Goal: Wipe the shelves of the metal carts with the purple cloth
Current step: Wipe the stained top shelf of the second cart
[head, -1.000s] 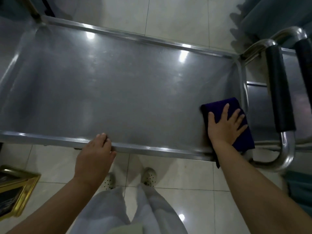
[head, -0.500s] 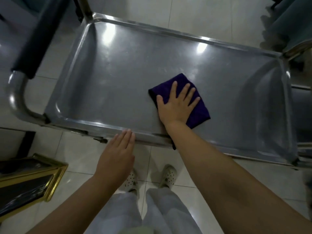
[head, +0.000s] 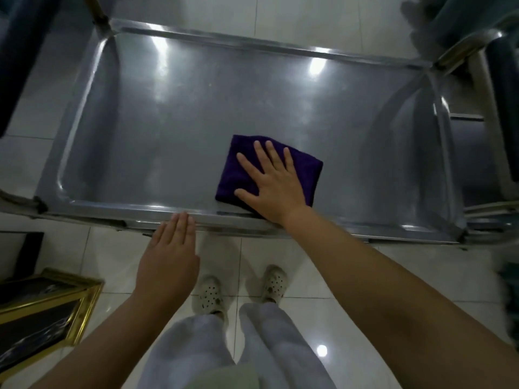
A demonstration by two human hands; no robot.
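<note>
Across the top of the view, the metal cart shelf [head: 174,130] spans nearly the whole width above a tiled floor [head: 351,270]. On the shelf near its front rim lies the folded purple cloth [head: 241,169], pressed flat under the right hand [head: 273,183], fingers spread. Left hand [head: 168,248] hovers flat, fingers straight and together, fingertips at the front rim

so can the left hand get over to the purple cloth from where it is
Probably yes: the left hand lies open at the shelf's near rim, and only bare metal separates it from the purple cloth under the right hand.
</note>
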